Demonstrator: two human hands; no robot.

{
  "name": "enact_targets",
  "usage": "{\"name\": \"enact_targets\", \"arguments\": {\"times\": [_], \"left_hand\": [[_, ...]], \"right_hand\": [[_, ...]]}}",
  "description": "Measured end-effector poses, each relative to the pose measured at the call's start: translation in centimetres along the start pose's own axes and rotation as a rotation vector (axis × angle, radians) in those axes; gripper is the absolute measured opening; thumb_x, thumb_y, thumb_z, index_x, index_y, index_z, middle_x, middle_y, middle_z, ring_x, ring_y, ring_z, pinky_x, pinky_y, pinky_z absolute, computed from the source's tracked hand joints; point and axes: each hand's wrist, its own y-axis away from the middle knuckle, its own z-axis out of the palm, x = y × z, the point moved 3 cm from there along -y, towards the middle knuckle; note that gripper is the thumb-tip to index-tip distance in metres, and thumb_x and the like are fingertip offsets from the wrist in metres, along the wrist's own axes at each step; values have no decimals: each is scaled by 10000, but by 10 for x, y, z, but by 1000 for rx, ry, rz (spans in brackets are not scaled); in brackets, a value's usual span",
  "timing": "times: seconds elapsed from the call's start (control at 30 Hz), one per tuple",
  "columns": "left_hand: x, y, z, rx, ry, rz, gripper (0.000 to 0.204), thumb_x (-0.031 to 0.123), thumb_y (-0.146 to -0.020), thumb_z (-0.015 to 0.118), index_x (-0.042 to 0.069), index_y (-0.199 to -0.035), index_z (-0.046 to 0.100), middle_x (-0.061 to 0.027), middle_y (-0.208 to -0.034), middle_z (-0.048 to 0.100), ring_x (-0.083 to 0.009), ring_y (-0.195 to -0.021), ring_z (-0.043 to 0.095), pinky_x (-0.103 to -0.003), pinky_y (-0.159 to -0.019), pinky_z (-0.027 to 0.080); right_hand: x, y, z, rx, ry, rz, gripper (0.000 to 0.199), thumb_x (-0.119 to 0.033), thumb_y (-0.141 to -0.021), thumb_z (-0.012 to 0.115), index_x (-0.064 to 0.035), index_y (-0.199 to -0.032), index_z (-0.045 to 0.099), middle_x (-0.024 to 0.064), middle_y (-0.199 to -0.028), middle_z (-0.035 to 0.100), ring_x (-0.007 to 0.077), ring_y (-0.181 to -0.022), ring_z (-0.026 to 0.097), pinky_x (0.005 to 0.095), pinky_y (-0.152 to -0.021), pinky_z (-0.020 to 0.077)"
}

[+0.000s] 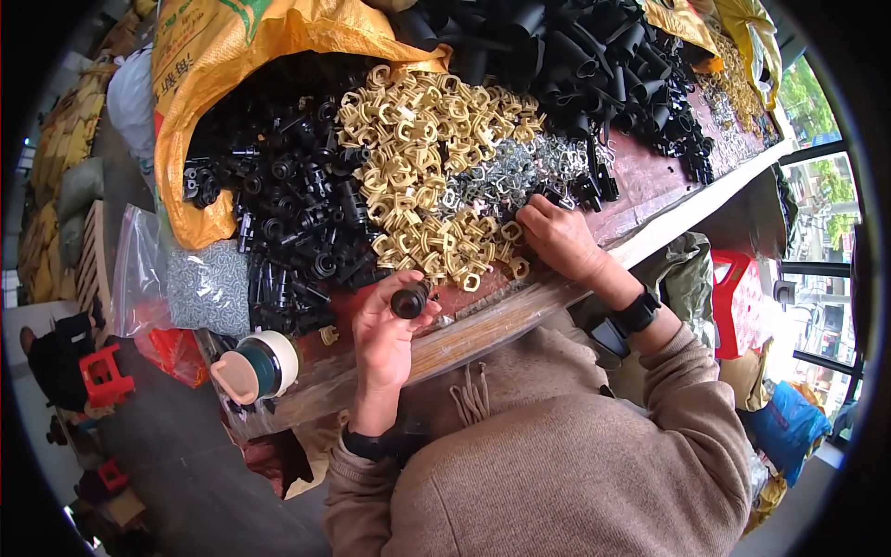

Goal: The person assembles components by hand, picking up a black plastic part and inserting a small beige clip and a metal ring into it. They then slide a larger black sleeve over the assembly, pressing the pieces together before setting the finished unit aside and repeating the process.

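My left hand [382, 327] grips a small black cylindrical plastic part [409, 301] above the wooden table edge [483, 325]. My right hand [557, 239] rests palm down on the table, its fingers in the edge of a heap of tan plastic clips [432, 158]; whether it holds one is hidden. A pile of black plastic fittings [288, 204] lies left of the tan heap. Small silvery metal springs [520, 172] lie just beyond my right hand.
A yellow sack [213, 65] lies open behind the black fittings. Black tubes [575, 56] are piled at the back right. A clear bag of small grey pieces [206, 288] and a lidded cup [260, 367] sit at the table's left end. A red stool [738, 297] stands right.
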Motion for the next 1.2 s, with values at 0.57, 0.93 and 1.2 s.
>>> {"name": "enact_targets", "arguments": {"times": [0.57,0.93,1.2], "left_hand": [[-11,-4,18,76,64,-132,361,112,-780,568,-17,-1094,446,-122,-1009,519,-184,-818,552,-248,-643,453],[-18,6,-4,19,257,-351,332,126,-810,544,42,-1106,418,-69,-810,513,-134,-666,494,-246,-597,442],[-19,0,7,-34,133,-303,258,128,-810,550,35,-1035,463,-49,-742,511,-106,-541,473,-213,-486,390]], "right_hand": [[-2,-1,-6,-52,-162,20,209,-81,-684,598,-25,-874,533,95,-769,491,277,-684,528,314,-595,445],[0,0,-28,-123,-767,120,270,-43,-740,539,-59,-1010,542,99,-780,555,259,-680,569,291,-598,466],[2,4,-14,-13,-334,-125,182,-26,-734,543,-27,-916,540,105,-819,543,249,-695,563,297,-577,462]]}}
